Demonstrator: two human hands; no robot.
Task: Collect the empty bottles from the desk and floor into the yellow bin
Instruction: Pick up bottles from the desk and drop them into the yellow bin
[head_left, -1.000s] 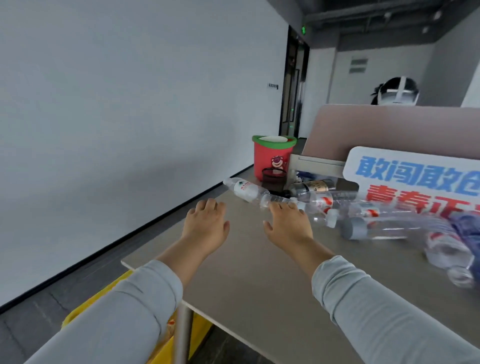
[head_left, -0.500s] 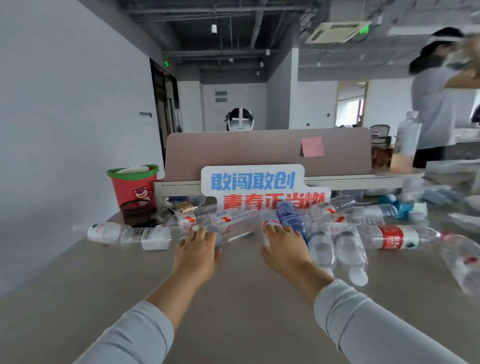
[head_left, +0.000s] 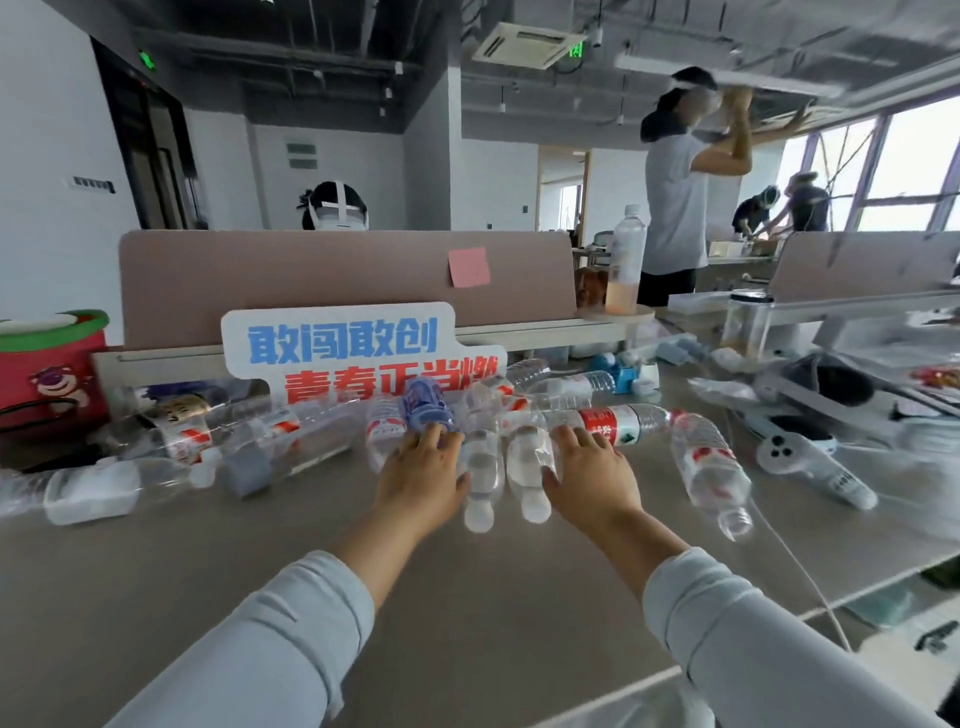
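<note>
Head view: my two hands reach out at centre frame over a heap of empty bottles lying on their sides on the counter (head_left: 467, 597). The left hand (head_left: 421, 478) has its grip spread, fingers flat, tips touching one blue-labelled bottle (head_left: 428, 405). The right hand (head_left: 592, 475) is likewise spread, fingertips against one red-labelled bottle (head_left: 613, 423) lying crosswise. Between the hands lie two clear bottles (head_left: 480, 462), side by side, caps toward me. One slanted bottle (head_left: 711, 467) sits right of centre. The rest of the heap runs to the left edge, too blurred to count exactly. Behind it stands one sign (head_left: 337, 345), with one red bucket (head_left: 47, 369) at the left edge.
</note>
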